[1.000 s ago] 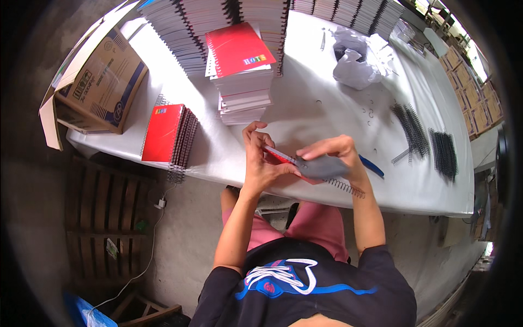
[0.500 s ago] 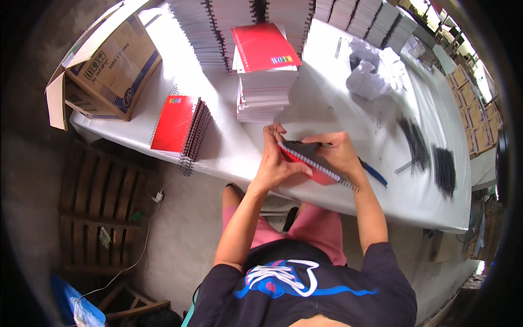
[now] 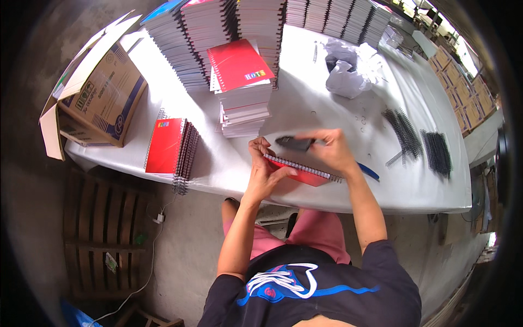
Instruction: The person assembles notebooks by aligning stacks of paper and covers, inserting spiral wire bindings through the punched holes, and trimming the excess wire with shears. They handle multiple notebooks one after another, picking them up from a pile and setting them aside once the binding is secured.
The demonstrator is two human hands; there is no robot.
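Note:
My left hand [image 3: 262, 173] grips a red-covered notebook [image 3: 309, 177] over the table's near edge, thumb on the cover and fingers at its upper left corner. A spiral coil [image 3: 297, 165] runs through the holes along its upper edge, and its loose end sticks out past the right corner. Just above that edge, my right hand [image 3: 333, 148] is closed around a dark-headed hand tool [image 3: 294, 143], smeared by motion. A blue handle-like piece [image 3: 369, 172] shows beyond my right wrist; I cannot tell whether it belongs to the tool.
Finished-looking spiral notebooks [image 3: 166, 146] lie at left beside an open cardboard box [image 3: 103, 95]. A paper stack topped by a red cover [image 3: 239, 64] stands ahead, tall notebook stacks [image 3: 201, 38] behind. Black coils [image 3: 436, 152] and a white plastic bag [image 3: 348, 79] are at right.
The dark tool has moved up off the notebook's coiled edge, leaving a gap. The notebook stays in my left hand, and the whole view has shifted slightly.

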